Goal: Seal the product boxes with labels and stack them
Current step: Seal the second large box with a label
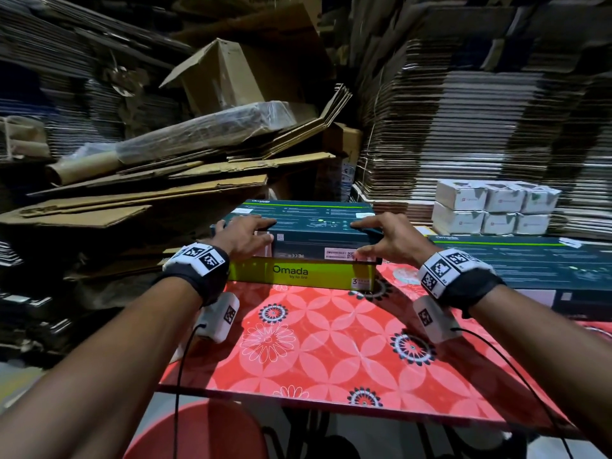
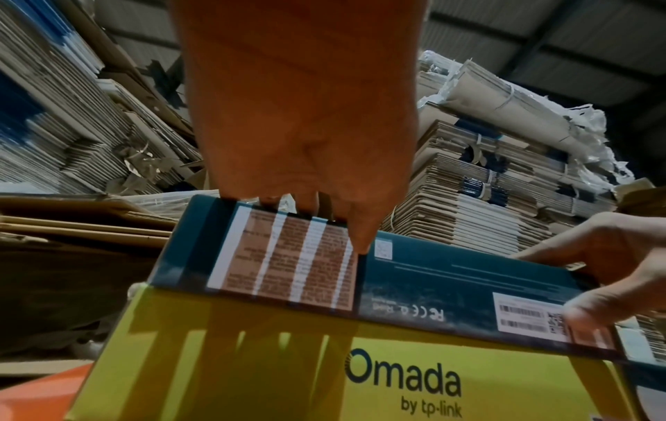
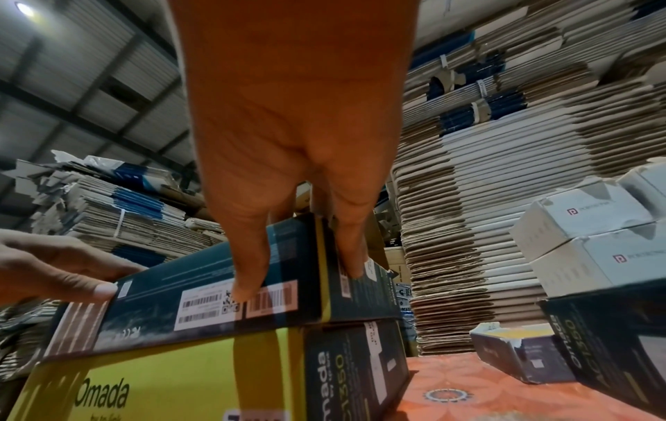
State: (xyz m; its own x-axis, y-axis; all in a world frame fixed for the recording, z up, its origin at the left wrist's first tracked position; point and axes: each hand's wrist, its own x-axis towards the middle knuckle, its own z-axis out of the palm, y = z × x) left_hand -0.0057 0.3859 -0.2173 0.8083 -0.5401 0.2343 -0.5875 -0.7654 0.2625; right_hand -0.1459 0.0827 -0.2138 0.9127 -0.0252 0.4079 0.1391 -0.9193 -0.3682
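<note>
A dark teal Omada box (image 1: 314, 226) lies on top of a second Omada box with a yellow front (image 1: 298, 273), at the far edge of the red floral table (image 1: 331, 342). The upper box sits slightly askew and overhangs the lower one at its ends. My left hand (image 1: 246, 236) grips its left end, fingers over the top and thumb (image 2: 360, 242) on the front face. My right hand (image 1: 381, 240) grips the right end the same way, with its thumb (image 3: 248, 284) on a white barcode label (image 1: 339, 253). Both boxes (image 3: 202, 284) (image 3: 180, 370) look closed.
Another Omada box (image 1: 530, 260) lies flat at the table's right. Behind it stand small white boxes (image 1: 493, 210) in two layers. A small open-flapped box (image 3: 515, 356) sits on the table. Flattened cardboard (image 1: 463, 111) is piled high all around. A red stool (image 1: 198, 432) is below the near edge.
</note>
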